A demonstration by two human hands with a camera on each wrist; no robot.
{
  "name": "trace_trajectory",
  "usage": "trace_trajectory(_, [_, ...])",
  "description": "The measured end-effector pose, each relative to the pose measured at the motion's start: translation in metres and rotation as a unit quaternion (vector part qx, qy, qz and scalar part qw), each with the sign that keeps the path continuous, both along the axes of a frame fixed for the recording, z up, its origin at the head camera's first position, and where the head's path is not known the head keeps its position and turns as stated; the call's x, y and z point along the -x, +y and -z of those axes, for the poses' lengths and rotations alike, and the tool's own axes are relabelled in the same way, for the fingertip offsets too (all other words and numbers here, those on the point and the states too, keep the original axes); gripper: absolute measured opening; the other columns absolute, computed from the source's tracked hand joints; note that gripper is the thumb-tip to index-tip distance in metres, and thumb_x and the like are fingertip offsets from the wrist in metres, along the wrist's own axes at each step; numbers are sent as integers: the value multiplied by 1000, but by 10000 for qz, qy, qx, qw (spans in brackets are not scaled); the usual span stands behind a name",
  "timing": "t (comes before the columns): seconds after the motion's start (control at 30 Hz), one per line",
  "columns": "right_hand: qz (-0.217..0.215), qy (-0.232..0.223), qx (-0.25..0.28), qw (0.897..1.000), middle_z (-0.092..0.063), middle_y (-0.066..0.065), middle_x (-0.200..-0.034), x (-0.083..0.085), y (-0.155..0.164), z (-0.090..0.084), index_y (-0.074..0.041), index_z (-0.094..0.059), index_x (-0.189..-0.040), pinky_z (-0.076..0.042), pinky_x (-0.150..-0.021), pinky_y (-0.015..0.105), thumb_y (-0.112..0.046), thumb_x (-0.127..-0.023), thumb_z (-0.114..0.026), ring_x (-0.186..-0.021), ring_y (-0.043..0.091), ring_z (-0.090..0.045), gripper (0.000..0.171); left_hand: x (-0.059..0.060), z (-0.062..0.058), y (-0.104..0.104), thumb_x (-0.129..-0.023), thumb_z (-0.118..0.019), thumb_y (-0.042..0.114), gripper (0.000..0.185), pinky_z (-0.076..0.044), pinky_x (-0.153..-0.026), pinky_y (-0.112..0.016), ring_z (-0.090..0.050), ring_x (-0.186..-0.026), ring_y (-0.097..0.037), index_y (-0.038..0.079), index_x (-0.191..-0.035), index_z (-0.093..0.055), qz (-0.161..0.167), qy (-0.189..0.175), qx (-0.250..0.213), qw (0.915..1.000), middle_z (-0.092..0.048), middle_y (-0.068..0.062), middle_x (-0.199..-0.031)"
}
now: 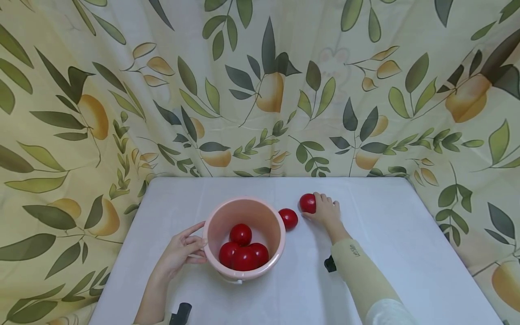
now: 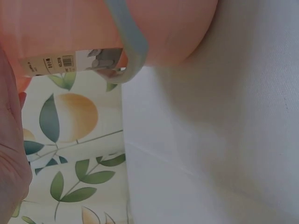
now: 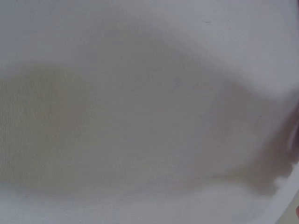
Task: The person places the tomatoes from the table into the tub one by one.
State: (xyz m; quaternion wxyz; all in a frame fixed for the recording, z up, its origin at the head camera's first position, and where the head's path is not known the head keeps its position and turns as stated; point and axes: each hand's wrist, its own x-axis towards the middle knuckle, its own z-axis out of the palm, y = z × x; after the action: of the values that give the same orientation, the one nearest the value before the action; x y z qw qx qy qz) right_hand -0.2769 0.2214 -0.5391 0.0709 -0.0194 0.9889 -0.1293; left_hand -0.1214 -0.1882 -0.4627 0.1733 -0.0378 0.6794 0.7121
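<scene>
A pink bucket point(image 1: 278, 253) stands on the white-covered table with several shiny red balls point(image 1: 240, 234) inside. My left hand point(image 1: 180, 253) rests its fingers against the bucket's outer left side near the rim. In the left wrist view, part of that hand point(image 2: 11, 154) shows beside the bucket wall, with a label point(image 2: 60, 63) and the pale handle point(image 2: 128, 32). At the right, my right hand point(image 1: 326, 211) holds a red ball point(image 1: 307, 203) between thumb and fingers, low over the cloth. Another red ball point(image 1: 289, 219) lies right by the bucket's right rim.
The white tablecloth point(image 1: 382, 234) spreads around the bucket, seen close up with a shadow in the right wrist view. A curtain point(image 1: 252, 135) printed with leaves and fruit hangs behind the table's back edge and at both sides.
</scene>
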Motion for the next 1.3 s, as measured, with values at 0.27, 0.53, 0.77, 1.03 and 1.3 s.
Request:
trace_trajectory(0.27, [4, 208, -50, 9998, -43, 25, -124, -2, 0, 4, 2, -32, -132, -28, -97, 61, -42, -73, -71, -114, 42, -38, 83, 0, 0, -1, -85, -64, 12, 63, -56, -68, -38, -66, -68, -19, 7, -141, -33, -15, 33, 50, 10000, -64, -20, -91])
trace_trajectory(0.53, [-286, 829, -391, 9954, -48, 24, -114, 0, 0, -13, 1, -38, -124, -35, -91, 57, -41, -72, -71, -106, 40, -45, 75, -1, -2, 0, -86, -63, 11, 64, -57, -67, -36, -66, -68, -17, 5, -141, -31, 83, 69, -2, 9999, -66, -12, -88])
trace_trajectory(0.77, [-675, 1484, -593, 9848, -49, 23, -116, 6, -12, -49, 0, -40, -125, -37, -90, 57, -42, -67, -74, -108, 39, -46, 79, -2, -4, 0, -87, -62, 10, 63, -57, -67, -35, -66, -68, -17, 6, -142, -31, 44, 15, -9, 10000, -66, -11, -87])
trace_trajectory(1.03, [-1241, 2152, -462, 9676, -51, 18, -116, -3, -39, -98, -3, -43, -125, -37, -92, 57, -39, -63, -78, -111, 34, -45, 81, -1, -2, 0, -87, -62, 9, 63, -57, -66, -35, -66, -67, -17, 6, -141, -31, 25, 31, 26, 10000, -66, -10, -86])
trace_trajectory(1.3, [-2025, 2570, -309, 9444, -53, 14, -118, -27, -82, -134, -8, -46, -125, -38, -94, 53, -44, -63, -76, -110, 30, -47, 78, -2, -3, 1, -86, -63, 11, 64, -57, -67, -35, -66, -68, -17, 6, -141, -32, 13, 21, 36, 10000, -66, -11, -87])
